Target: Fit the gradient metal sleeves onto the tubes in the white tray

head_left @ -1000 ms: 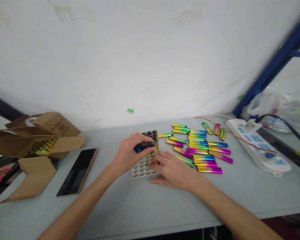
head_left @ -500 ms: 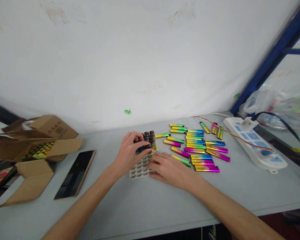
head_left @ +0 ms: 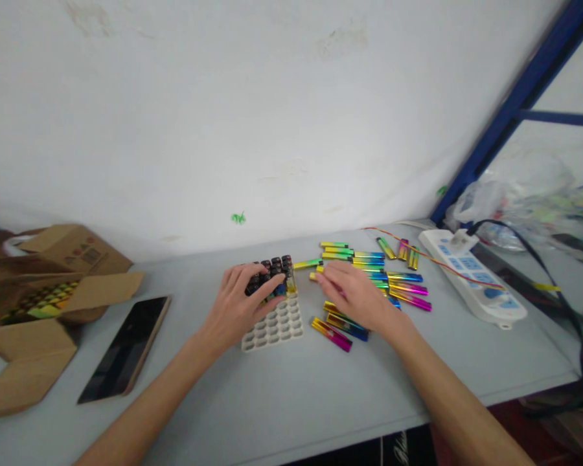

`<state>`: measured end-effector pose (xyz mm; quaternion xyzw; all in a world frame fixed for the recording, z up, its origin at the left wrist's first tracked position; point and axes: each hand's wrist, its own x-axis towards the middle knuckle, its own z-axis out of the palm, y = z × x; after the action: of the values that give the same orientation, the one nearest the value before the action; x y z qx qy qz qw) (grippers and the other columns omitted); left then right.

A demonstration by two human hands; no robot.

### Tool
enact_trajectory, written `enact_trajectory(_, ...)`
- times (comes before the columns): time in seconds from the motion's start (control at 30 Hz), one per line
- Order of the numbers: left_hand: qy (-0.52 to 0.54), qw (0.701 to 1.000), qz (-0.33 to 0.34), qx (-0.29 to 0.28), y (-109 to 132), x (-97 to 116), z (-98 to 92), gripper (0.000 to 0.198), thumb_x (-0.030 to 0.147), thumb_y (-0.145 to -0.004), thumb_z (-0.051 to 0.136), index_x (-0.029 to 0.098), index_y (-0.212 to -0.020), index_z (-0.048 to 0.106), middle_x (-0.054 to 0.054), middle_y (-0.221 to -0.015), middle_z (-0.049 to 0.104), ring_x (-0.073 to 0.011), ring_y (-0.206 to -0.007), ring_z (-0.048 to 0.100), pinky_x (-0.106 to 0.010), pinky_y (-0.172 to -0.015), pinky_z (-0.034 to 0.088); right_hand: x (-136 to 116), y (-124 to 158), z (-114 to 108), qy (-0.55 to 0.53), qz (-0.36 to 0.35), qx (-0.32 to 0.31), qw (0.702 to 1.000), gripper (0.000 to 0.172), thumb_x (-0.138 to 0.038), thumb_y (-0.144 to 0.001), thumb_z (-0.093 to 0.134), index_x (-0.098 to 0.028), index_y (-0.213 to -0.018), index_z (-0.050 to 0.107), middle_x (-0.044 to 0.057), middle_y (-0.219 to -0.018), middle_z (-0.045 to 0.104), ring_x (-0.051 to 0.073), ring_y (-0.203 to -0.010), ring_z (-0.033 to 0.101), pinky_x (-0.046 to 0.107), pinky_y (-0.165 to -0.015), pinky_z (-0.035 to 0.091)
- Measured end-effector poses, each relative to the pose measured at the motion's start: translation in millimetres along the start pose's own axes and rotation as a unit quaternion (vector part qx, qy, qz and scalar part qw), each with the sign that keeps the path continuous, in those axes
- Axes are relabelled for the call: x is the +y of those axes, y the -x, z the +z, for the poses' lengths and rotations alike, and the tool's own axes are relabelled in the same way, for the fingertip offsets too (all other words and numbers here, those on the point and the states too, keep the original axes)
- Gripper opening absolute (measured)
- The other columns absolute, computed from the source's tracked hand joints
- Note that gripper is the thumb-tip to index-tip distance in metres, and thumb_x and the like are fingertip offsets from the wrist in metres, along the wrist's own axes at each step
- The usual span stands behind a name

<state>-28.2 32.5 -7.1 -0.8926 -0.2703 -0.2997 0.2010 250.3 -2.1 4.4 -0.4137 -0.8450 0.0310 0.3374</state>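
Note:
A pale tray with rows of holes (head_left: 272,327) lies on the table, its far rows filled with upright black-topped lighters (head_left: 276,261). My left hand (head_left: 240,301) is curled over these lighters, thumb and fingers around several of them, a blue one showing below the thumb. To the right, my right hand (head_left: 352,291) is closed, with the yellow ends of lighters (head_left: 317,274) sticking out past its fingertips. Shiny multicoloured lighters (head_left: 409,287) lie loose beyond and beside it. Nearer me are a few more loose lighters (head_left: 331,333). My right hand covers part of the pile.
An open cardboard box (head_left: 102,291) with lighters inside stands on the left. A black phone (head_left: 126,349) lies beside it. At the right are a white power strip (head_left: 471,275) with a plug and cables, a blue metal post (head_left: 495,123) and plastic bags (head_left: 495,200).
My right hand has left the tray and moved right and up to the loose lighters, taking hold of some. Several loose lighters have shifted toward me. My left hand remains at the tray's lighters.

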Motion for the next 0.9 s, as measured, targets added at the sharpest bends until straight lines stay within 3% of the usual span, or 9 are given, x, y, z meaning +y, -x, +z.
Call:
enact_trajectory(0.13, 0.033, 0.998, -0.047, 0.008, 7.3, -0.7, -6.9, 0.041, 0.019, -0.095, 0.067, 0.019, -0.134, 0.056, -0.017, -0.125, 0.058, -0.0326, -0.118, 0.056, -0.051, -0.102, 0.048, 36.0, 9.5, -29.7, 0.062, 0.142, 0.104, 0.982, 0.062, -0.044, -0.111, 0.034, -0.025, -0.053, 0.03, -0.005, -0.045, 0.033, 0.011, -0.042, 0.033, 0.032, -0.056, 0.028)
enact_trajectory(0.2, 0.052, 0.995, -0.08, 0.01, 11.0, -2.0, -7.7, 0.04, 0.017, -0.096, 0.062, 0.018, -0.135, 0.055, -0.017, -0.127, 0.056, -0.0326, -0.12, 0.055, -0.052, -0.104, 0.048, 50.6, 15.3, -40.0, 0.098, 0.197, 0.141, 0.965, 0.062, -0.045, -0.11, 0.034, -0.026, -0.052, 0.029, -0.004, -0.043, 0.034, 0.013, -0.042, 0.034, 0.032, -0.055, 0.029)
enact_trajectory(0.23, 0.059, 0.994, -0.094, 0.013, 12.7, -2.8, -7.4, 0.039, 0.016, -0.097, 0.061, 0.018, -0.135, 0.055, -0.017, -0.127, 0.056, -0.0324, -0.12, 0.055, -0.051, -0.104, 0.048, 56.9, 17.9, -43.8, 0.109, 0.21, 0.144, 0.961, 0.06, -0.044, -0.11, 0.034, -0.025, -0.053, 0.036, -0.002, -0.046, 0.041, 0.014, -0.045, 0.041, 0.032, -0.056, 0.032)
enact_trajectory(0.33, 0.071, 0.99, -0.12, 0.024, 17.1, -5.1, -5.7, 0.037, 0.017, -0.098, 0.058, 0.019, -0.135, 0.054, -0.016, -0.128, 0.056, -0.0316, -0.119, 0.055, -0.051, -0.105, 0.048, 72.8, 24.7, -50.5, 0.104, 0.191, 0.1, 0.971, 0.039, -0.032, -0.107, 0.037, -0.02, -0.085, 0.067, 0.008, -0.083, 0.073, 0.022, -0.076, 0.066, 0.033, -0.073, 0.047)
enact_trajectory(0.43, 0.085, 0.984, -0.151, 0.032, 20.6, -5.8, -5.0, 0.036, 0.019, -0.099, 0.056, 0.018, -0.135, 0.054, -0.015, -0.126, 0.057, -0.0306, -0.118, 0.056, -0.049, -0.105, 0.048, 85.3, 31.7, -53.8, 0.09, 0.181, 0.01, 0.979, 0.026, -0.024, -0.1, 0.049, -0.019, -0.11, 0.073, 0.012, -0.112, 0.076, 0.025, -0.099, 0.069, 0.038, -0.09, 0.05)
enact_trajectory(0.57, 0.095, 0.977, -0.188, 0.037, 22.6, -4.7, -5.5, 0.033, 0.021, -0.101, 0.054, 0.018, -0.134, 0.054, -0.014, -0.124, 0.058, -0.0295, -0.117, 0.057, -0.047, -0.105, 0.049, 96.5, 40.8, -58.9, 0.101, 0.242, -0.106, 0.959, 0.014, -0.028, -0.093, 0.066, -0.02, -0.098, 0.078, 0.008, -0.099, 0.078, 0.024, -0.084, 0.07, 0.037, -0.084, 0.053)
enact_trajectory(0.67, 0.096, 0.975, -0.197, 0.043, 21.8, -2.7, -5.7, 0.031, 0.021, -0.101, 0.054, 0.017, -0.132, 0.055, -0.013, -0.122, 0.06, -0.0291, -0.116, 0.058, -0.047, -0.105, 0.05, 102.4, 46.1, -61.0, 0.1, 0.27, -0.158, 0.944, 0.013, -0.029, -0.091, 0.071, -0.022, -0.096, 0.08, 0.006, -0.1, 0.079, 0.025, -0.091, 0.071, 0.036, -0.085, 0.052)
enact_trajectory(0.8, 0.097, 0.973, -0.198, 0.065, 18.7, 1.9, -7.8, 0.028, 0.018, -0.099, 0.055, 0.016, -0.127, 0.057, -0.013, -0.118, 0.063, -0.0295, -0.116, 0.059, -0.049, -0.105, 0.05, 108.5, 50.6, -57.4, 0.111, 0.271, -0.188, 0.938, 0.016, -0.033, -0.088, 0.074, -0.024, -0.099, 0.08, 0.007, -0.105, 0.078, 0.028, -0.104, 0.069, 0.039, -0.094, 0.051)
enact_trajectory(0.9, 0.086, 0.973, -0.194, 0.09, 15.8, 7.4, -11.6, 0.025, 0.017, -0.098, 0.057, 0.017, -0.123, 0.059, -0.012, -0.115, 0.064, -0.0299, -0.115, 0.058, -0.05, -0.104, 0.049, 107.1, 50.7, -53.3, 0.104, 0.258, -0.173, 0.945, 0.016, -0.032, -0.085, 0.076, -0.02, -0.096, 0.077, 0.009, -0.103, 0.076, 0.027, -0.102, 0.067, 0.039, -0.092, 0.051)
